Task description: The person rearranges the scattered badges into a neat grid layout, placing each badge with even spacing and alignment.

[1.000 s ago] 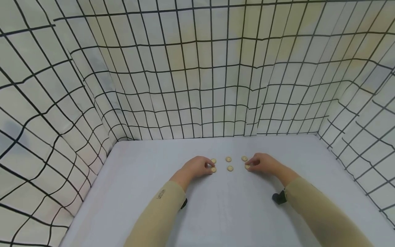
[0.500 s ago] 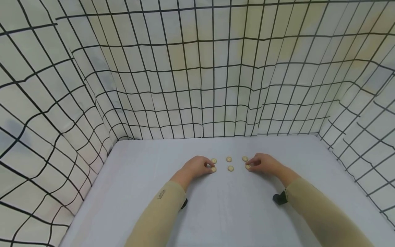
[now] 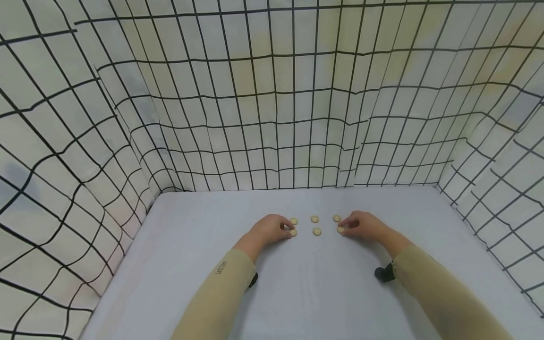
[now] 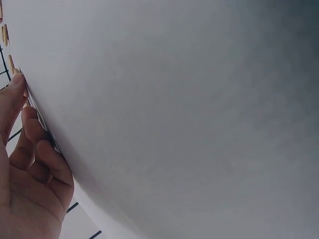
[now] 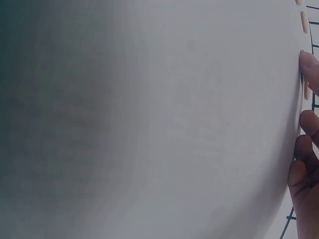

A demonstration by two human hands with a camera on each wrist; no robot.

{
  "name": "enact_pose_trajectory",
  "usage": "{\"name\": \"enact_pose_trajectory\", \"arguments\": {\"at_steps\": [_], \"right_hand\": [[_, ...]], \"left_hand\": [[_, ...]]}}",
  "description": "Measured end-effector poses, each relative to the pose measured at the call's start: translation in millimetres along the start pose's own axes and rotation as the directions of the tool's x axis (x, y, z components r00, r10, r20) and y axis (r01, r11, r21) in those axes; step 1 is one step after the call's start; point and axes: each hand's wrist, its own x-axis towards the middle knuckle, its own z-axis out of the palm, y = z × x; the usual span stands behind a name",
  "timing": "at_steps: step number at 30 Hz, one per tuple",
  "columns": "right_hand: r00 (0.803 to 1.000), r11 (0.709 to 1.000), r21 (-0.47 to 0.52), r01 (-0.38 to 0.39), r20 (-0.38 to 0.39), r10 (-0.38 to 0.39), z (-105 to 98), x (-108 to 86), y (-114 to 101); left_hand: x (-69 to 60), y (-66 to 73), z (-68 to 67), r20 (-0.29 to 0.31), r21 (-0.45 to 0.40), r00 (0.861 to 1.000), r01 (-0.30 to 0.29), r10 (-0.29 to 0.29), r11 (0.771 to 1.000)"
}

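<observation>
Small round beige discs with a ringed top lie on the white table in two rows of three. My left hand (image 3: 272, 229) has its thumb and index finger around the near-left disc (image 3: 293, 233), pinching it at the table. Just behind it is the far-left disc (image 3: 294, 221). On the other side my right hand (image 3: 361, 224) pinches the near-right disc (image 3: 340, 229), with the far-right disc (image 3: 336, 218) close to its fingertips. Between the hands lie the near-middle disc (image 3: 317, 232) and far-middle disc (image 3: 315, 219). In both wrist views the discs appear edge-on, partly hidden by fingers.
The white table (image 3: 314, 288) extends around both forearms. Pale walls with a black grid (image 3: 259, 118) rise behind it and at both sides. A dark wrist device (image 3: 384, 272) hangs under the right sleeve, and another shows under the left (image 3: 253, 280).
Only a slight shift of the head view is visible. Both hands and the discs keep their places.
</observation>
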Motion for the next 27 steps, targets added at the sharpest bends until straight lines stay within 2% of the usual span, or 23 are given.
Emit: {"name": "enact_pose_trajectory", "arguments": {"at_steps": [4,10,16,21,24,27], "right_hand": [[1.0,1.0,-0.004,0.011,0.003,-0.011,1,0.4,-1],[1.0,1.0,-0.004,-0.011,0.008,0.011,1,1.0,-2],[0.998,0.998,-0.015,-0.057,-0.017,0.057,1,-2.3,-1],[0.996,0.997,-0.04,-0.062,-0.072,0.059,2,-11.4,-7],[0.995,0.996,-0.086,-0.017,-0.103,0.008,5,-19.5,-11],[0.989,0.985,-0.166,0.04,-0.135,-0.063,9,-33.0,-14]], "left_hand": [[-1.3,-1.5,-0.1,-0.001,-0.004,1.0,0.0,0.0,1.0],[-2.0,-3.3,-0.1,-0.008,-0.004,1.0,-0.007,0.007,1.0],[-6.4,-2.1,-7.3,-0.01,-0.072,1.0,0.006,-0.007,0.997],[-17.4,0.1,-24.5,-0.047,-0.089,0.999,-0.015,0.011,0.996],[-29.6,0.7,-34.0,-0.084,-0.046,0.995,-0.048,0.044,0.998],[-47.2,0.3,-38.7,-0.11,0.039,0.991,-0.076,0.08,0.996]]}}
